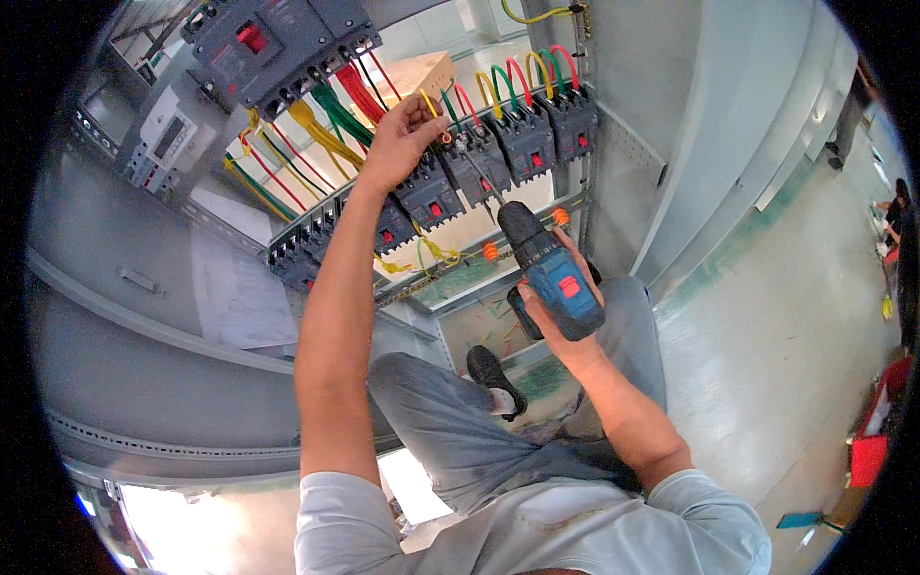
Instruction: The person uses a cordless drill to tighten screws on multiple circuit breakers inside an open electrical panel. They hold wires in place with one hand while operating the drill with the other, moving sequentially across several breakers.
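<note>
My left hand (pixel 407 136) reaches up to the row of breakers, its thumb and fingers pinched on a yellow wire (pixel 429 103). A copper-coloured lug (pixel 446 138) shows at its fingertips. My right hand (pixel 539 307) is wrapped round a blue and black cordless drill (pixel 551 273), whose grip is partly hidden. From the chuck a long thin bit (pixel 484 175) points up and left to the top of a dark grey circuit breaker (pixel 471 165). I cannot tell whether its tip touches a screw. Neighbouring breakers (pixel 525 146) carry looped yellow, green and red wires.
A large breaker (pixel 278 48) with a red switch hangs at the upper left, above bundled wires (pixel 359 94). Left of it sits a meter (pixel 172 134). Grey cabinet walls (pixel 642 77) stand on both sides. Wire scraps (pixel 494 321) lie by my shoe (pixel 494 374). A drawing sheet (pixel 240 287) is at the left.
</note>
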`<state>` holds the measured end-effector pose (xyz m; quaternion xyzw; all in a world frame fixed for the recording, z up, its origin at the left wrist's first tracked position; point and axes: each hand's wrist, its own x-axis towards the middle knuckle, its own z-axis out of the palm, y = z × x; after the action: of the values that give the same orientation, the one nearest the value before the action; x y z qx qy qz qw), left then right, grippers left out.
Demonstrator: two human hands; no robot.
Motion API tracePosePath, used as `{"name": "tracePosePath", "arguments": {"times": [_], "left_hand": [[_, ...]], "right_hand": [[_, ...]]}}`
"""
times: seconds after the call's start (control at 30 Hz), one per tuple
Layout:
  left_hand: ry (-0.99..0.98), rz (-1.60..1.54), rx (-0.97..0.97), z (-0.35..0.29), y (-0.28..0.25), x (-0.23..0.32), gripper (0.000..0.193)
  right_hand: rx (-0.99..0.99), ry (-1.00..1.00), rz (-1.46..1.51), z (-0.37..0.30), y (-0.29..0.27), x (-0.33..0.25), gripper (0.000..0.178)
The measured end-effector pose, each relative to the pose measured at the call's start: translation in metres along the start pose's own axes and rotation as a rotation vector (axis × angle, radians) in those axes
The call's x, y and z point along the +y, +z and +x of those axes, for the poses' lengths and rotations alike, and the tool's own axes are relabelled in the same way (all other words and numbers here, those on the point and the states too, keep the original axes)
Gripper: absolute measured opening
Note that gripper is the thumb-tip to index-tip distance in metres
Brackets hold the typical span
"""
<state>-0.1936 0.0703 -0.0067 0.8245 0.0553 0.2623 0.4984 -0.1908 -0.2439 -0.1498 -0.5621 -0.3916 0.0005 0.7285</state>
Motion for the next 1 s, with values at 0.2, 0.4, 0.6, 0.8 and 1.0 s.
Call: {"name": "tracePosePath", "arguments": {"times": [0.2,0.4,0.6,0.8,1.0], "left_hand": [[0.014,0.093,0.013,-0.002,0.0,-0.004,0.024],[0.058,0.131,0.03,-0.003,0.001,-0.007,0.021],[0.05,0.237,0.032,-0.003,-0.001,-0.007,0.018],[0.066,0.213,0.005,-0.005,-0.001,-0.008,0.017],[0.053,0.284,0.03,-0.001,-0.006,-0.019,0.018]], "right_hand": [[-0.009,-0.058,-0.038,0.007,0.008,-0.003,0.074],[-0.023,-0.022,-0.004,0.009,0.015,-0.004,0.075],[-0.032,-0.045,-0.063,0.01,0.017,-0.009,0.077],[-0.017,-0.069,-0.091,0.012,0.02,-0.017,0.079],[-0.041,-0.018,-0.11,0.017,0.026,-0.031,0.08]]}}
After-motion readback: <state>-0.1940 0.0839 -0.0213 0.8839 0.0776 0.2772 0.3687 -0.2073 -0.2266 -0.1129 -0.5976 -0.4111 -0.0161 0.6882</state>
